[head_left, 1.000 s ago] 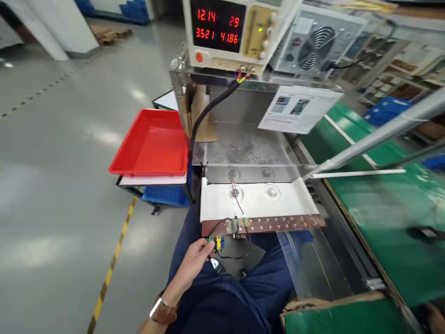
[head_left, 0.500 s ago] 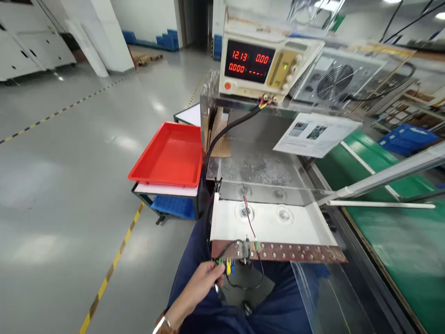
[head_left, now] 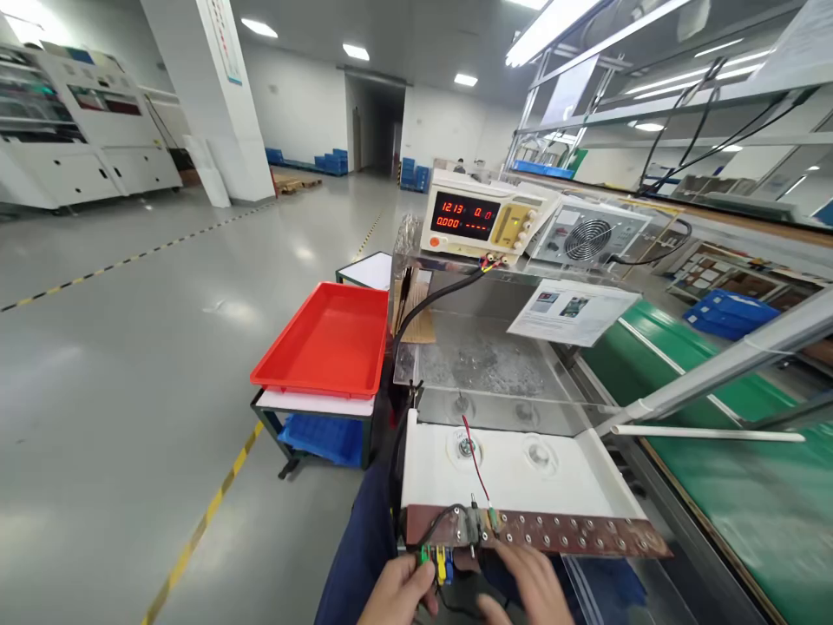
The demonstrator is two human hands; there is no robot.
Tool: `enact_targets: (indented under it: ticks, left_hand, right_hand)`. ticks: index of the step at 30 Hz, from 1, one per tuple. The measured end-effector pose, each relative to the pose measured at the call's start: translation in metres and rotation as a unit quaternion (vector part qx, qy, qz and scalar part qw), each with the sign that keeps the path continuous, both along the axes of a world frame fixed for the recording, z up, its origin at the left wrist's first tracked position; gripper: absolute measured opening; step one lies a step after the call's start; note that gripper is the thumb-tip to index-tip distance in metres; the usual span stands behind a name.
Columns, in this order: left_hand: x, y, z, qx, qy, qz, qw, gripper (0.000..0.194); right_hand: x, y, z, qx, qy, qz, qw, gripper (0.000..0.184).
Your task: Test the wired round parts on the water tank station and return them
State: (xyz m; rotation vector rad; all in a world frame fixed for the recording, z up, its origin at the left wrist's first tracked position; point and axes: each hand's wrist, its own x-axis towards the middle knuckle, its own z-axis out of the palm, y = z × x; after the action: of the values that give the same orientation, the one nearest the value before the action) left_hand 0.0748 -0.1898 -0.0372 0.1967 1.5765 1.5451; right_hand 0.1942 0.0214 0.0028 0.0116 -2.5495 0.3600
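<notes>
Head view: the person's left hand (head_left: 400,590) pinches, between thumb and fingers, the green end of a connector cluster (head_left: 442,566) with yellow and blue pieces, which sits just below the near edge of a brown riveted strip (head_left: 586,534); the right hand (head_left: 537,586), slightly blurred, has its fingers extended with the thumb apart, the fingertips close to that edge, though whether they touch it cannot be told; a black plug (head_left: 474,528) and a green connector (head_left: 493,519) stand on the strip between the hands; from the latter a red wire (head_left: 480,476) runs to a small round circuit board (head_left: 466,447) in the left recess of a white fixture (head_left: 553,495); behind, a bench power supply (head_left: 449,187) reads 12.13 above 0.000; a red tray (head_left: 325,338) rests on a cart (head_left: 318,402) to the left.
</notes>
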Motion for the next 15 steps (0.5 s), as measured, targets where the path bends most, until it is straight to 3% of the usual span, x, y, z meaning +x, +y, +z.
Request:
enact_targets:
  ticks: [2, 6, 10, 15]
  left_hand:
    - [0.001, -0.001, 0.010, 0.003, 0.015, 0.025, 1.000, 0.072]
    - [-0.002, -0.002, 0.025, 0.013, 0.014, 0.043, 0.999, 0.060]
    - [-0.006, -0.003, 0.027, 0.068, -0.026, 0.029, 0.997, 0.051]
    - [-0.010, -0.005, 0.026, 0.085, -0.072, 0.020, 0.994, 0.048]
  right_hand:
    - [-0.024, -0.036, 0.005, -0.001, -0.039, 0.028, 0.999, 0.056]
    - [-0.044, -0.076, 0.015, -0.034, -0.092, 0.041, 0.994, 0.035]
    - [-0.046, -0.079, 0.014, -0.056, -0.101, 0.058, 0.992, 0.024]
    - [-0.048, -0.074, 0.014, -0.084, -0.125, 0.083, 0.985, 0.024]
